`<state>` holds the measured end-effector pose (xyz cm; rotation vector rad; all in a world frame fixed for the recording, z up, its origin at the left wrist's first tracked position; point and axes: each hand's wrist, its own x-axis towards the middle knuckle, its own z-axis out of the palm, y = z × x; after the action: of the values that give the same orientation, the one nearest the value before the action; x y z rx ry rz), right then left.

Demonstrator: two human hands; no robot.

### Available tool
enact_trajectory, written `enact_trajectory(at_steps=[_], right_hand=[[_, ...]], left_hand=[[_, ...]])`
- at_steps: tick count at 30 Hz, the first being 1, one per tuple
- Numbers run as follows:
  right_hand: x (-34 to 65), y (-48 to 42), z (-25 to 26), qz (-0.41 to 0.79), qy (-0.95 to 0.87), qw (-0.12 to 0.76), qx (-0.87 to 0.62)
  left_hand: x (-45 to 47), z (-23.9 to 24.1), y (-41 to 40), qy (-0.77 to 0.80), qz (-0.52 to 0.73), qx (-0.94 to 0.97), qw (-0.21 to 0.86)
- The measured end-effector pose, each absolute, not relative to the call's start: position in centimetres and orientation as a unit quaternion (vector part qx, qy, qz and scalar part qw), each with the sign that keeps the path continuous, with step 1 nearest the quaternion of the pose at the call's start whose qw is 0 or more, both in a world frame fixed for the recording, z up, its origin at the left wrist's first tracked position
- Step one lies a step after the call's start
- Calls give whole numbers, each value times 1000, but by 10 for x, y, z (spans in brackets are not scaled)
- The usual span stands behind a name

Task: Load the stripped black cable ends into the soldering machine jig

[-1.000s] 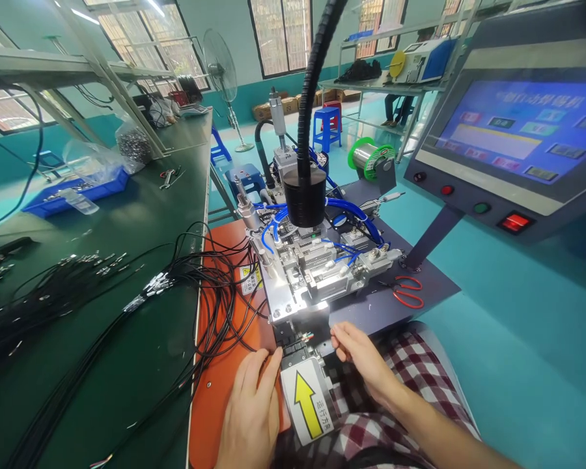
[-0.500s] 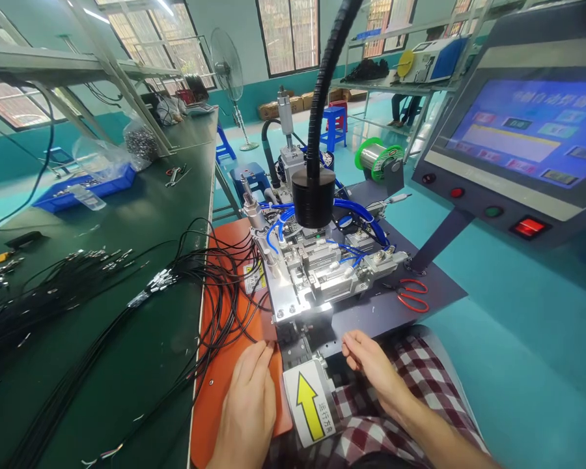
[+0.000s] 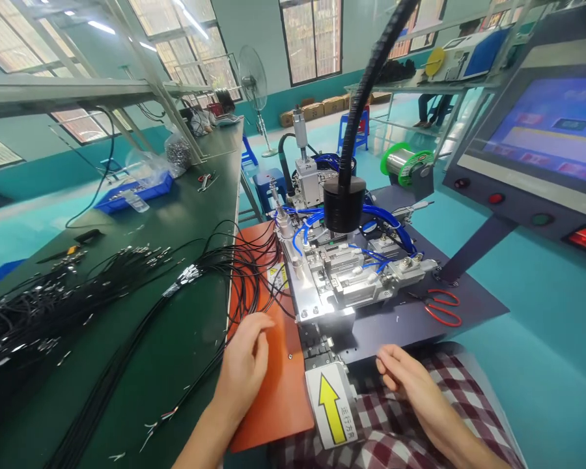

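Note:
My left hand point(image 3: 247, 358) is over the orange board point(image 3: 273, 397), beside a loose bundle of black cables point(image 3: 247, 296). Its fingers reach to the right with the thumb apart, and nothing shows in them. My right hand point(image 3: 403, 371) hovers above my lap, off the front edge of the machine's dark base plate; its fingers are curled together with nothing visible in them. Between the hands lies a metal track end with a yellow arrow label point(image 3: 333, 404). Behind it stands the machine point(image 3: 356, 273) with metal slides and blue air tubes.
A black lamp point(image 3: 344, 205) on a flexible neck hangs over the machine. Red-handled scissors point(image 3: 442, 306) lie on the base plate at right, below a control screen point(image 3: 551, 130). The green bench point(image 3: 195, 345) at left carries piled cables and a blue tray point(image 3: 134, 192).
My left hand has lifted from the cable ends by the track, its thumb now apart from the fingers. The view has swung left; my right hand keeps much the same pose.

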<state>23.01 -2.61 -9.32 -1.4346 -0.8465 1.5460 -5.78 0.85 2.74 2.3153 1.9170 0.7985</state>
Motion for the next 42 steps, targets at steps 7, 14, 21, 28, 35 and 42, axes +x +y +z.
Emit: enact_trajectory(at_steps=[7, 14, 21, 28, 35, 42], right_hand=[[235, -21, -41, 611, -377, 387, -578], [219, -22, -12, 629, -409, 378, -542], [202, -26, 25, 585, -484, 382, -527], [160, -22, 64, 390, -770, 328, -384], [111, -16, 53, 165, -925, 161, -303], [94, -20, 29, 139, -951, 151, -230]], left_hand=[[-99, 1, -9, 703, 217, 678, -19], [-98, 2, 3, 695, 280, 661, 42], [-80, 6, -11, 658, 343, 644, 187], [-61, 20, -25, 630, 406, 555, 362], [-64, 47, -23, 605, 428, 438, 509], [-80, 44, -16, 621, 415, 381, 544]])
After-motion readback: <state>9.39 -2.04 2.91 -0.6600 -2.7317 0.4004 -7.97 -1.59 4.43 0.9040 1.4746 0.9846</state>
